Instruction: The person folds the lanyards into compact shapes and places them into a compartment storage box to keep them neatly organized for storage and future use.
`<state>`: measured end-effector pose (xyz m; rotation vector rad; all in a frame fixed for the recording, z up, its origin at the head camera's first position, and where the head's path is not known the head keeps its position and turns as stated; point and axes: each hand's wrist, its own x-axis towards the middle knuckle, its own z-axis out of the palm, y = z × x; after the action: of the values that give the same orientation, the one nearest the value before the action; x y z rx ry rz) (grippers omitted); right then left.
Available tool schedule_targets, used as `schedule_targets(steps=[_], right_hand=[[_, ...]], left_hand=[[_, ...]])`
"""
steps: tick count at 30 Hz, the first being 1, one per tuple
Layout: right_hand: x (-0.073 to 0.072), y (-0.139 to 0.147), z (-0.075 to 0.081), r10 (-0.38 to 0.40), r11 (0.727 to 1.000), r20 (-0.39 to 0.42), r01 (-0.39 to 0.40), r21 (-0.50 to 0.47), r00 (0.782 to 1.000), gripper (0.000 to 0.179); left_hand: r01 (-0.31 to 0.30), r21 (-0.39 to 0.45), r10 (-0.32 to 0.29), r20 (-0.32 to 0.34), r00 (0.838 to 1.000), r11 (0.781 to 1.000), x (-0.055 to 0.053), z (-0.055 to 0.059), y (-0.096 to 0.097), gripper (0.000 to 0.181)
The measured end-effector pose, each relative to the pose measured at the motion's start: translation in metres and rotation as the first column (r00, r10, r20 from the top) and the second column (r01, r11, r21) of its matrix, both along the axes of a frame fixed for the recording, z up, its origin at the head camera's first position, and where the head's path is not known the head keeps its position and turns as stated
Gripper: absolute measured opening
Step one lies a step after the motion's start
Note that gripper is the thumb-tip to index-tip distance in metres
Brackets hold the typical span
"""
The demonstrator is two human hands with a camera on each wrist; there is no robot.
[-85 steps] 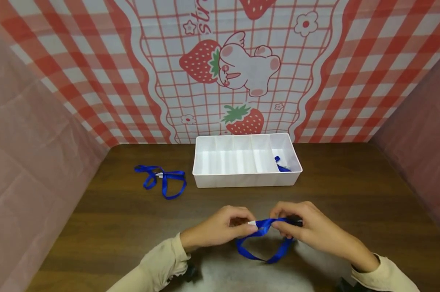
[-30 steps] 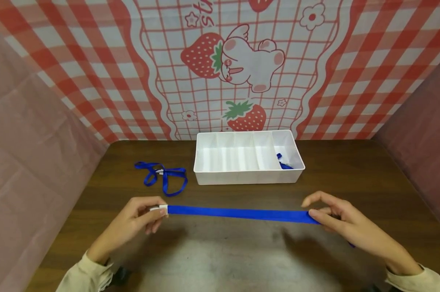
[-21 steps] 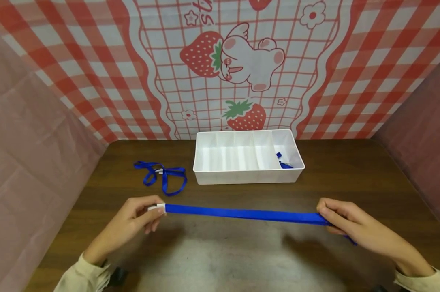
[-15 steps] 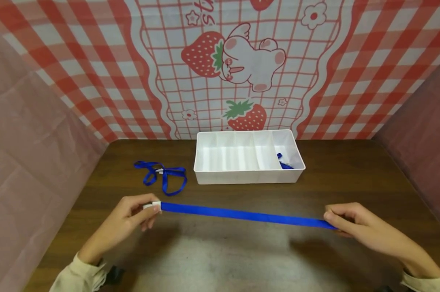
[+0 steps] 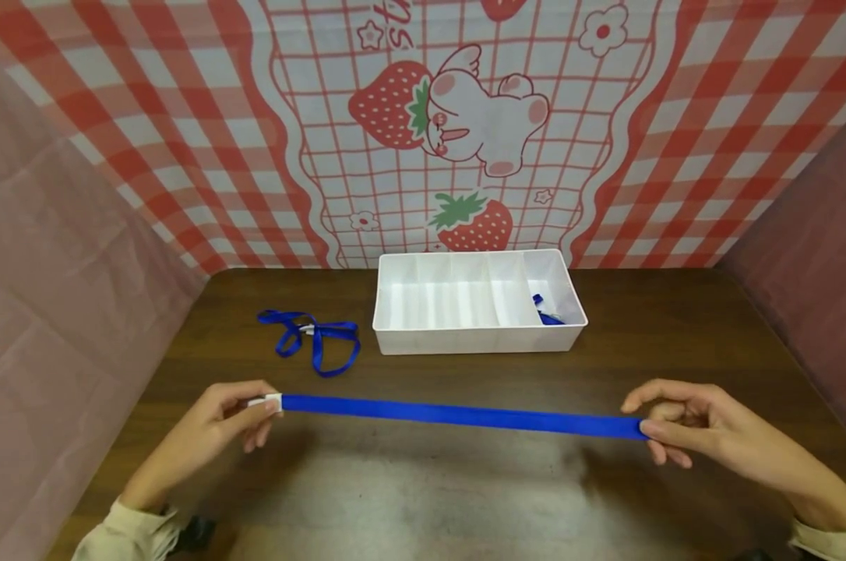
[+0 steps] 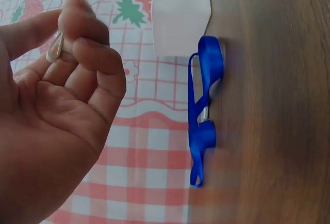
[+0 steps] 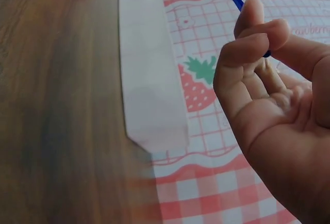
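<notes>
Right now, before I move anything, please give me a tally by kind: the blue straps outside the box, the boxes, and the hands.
Blue straps outside the box: 2 (held strap, loose strap)
Boxes: 1 (white box)
Hands: 2 (left hand, right hand)
Total: 5

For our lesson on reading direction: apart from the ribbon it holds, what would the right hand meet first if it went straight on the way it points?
Probably the front of the white box, though the right hand looks raised and might pass over it; depth is unclear.
</notes>
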<state>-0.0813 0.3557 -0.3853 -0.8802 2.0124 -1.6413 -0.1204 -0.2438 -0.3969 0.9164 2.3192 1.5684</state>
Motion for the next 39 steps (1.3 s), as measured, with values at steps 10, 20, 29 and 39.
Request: schedule_targets(steps=[10,20,29,39], right_hand=[[-0.002,0.01,-0.015,-0.164,0.986,-0.056,0.165,0.022,0.985,0.029],[-0.007,0.015,-0.023,-0.179,0.983,0.011,0.179,-0.043,0.984,0.028],[-0.015,0.005,-0.027,-0.062,0.988,0.132,0.079,-0.13,0.989,0.029],[-0.013,-0.01,-0.023,-0.138,0.988,0.198,0.149,-0.042,0.97,0.022]], left_hand=[[0.348,0.418,-0.42,0.092,0.903,0.839,0.003,0.003,-0.01,0.048],[0.53,0.515,-0.552,-0.126,0.824,0.674,0.021,0.031,0.013,0.035],[0.441,0.649,-0.389,-0.234,0.891,0.62,0.023,0.037,0.032,0.023],[0.436,0.701,-0.386,-0.243,0.89,0.564,0.029,0.042,0.039,0.024]])
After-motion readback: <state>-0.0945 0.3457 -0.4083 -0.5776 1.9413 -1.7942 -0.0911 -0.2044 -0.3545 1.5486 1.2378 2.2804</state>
